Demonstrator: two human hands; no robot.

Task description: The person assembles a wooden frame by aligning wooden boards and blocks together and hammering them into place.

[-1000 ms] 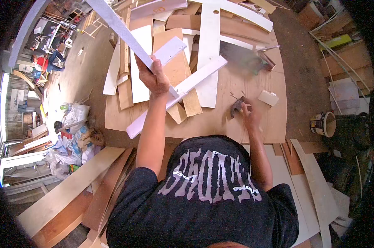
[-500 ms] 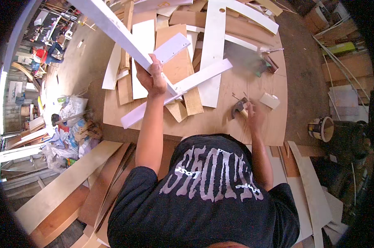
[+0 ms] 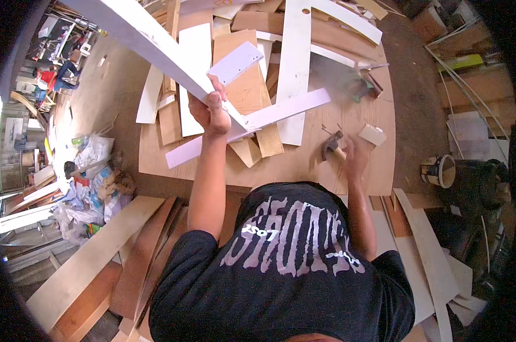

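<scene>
Left hand (image 3: 213, 113) clamps white frame (image 3: 165, 56), upper centre.
Right hand (image 3: 356, 157) is at hammer (image 3: 330, 146), centre right; blurred, grip cannot be told.

The top edge cuts off the long white beam (image 3: 144, 37), and haze (image 3: 329, 74) blurs the green object (image 3: 359, 90).

Long board (image 3: 155, 47) swung left, crosspiece (image 3: 292, 107) angled flatter, right hand (image 3: 356, 157) farther from hammer head (image 3: 329, 148)
</scene>
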